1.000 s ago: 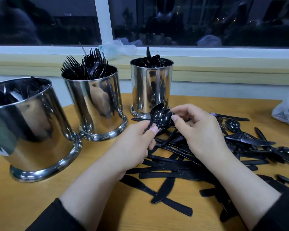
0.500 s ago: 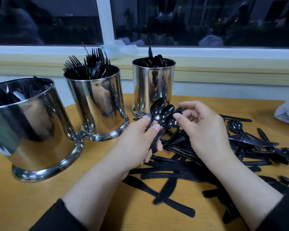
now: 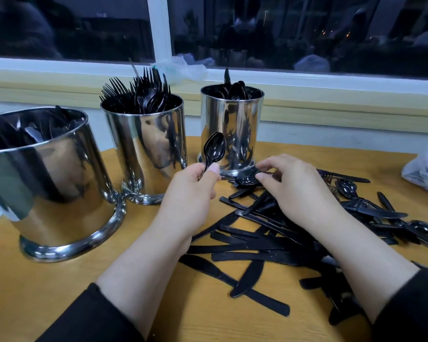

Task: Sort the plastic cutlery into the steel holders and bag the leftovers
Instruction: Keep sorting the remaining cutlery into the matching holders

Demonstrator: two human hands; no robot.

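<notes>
Item: black spoon [image 3: 214,150], bowl up, long axis near upright, pinched at the handle by left hand [image 3: 192,193]. Spoon holder [image 3: 232,129], toward the table's far edge, stands just beyond. Right hand [image 3: 294,188], fingers curled, picks among loose cutlery pile [image 3: 269,233].

Wooden table [image 3: 158,314] carries three steel holders [image 3: 146,154], loose black cutlery [image 3: 269,243].

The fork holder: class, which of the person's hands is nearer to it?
Left. The left hand, gripping spoons, is just right of the fork holder; the right hand is farther right, over the pile.
</notes>
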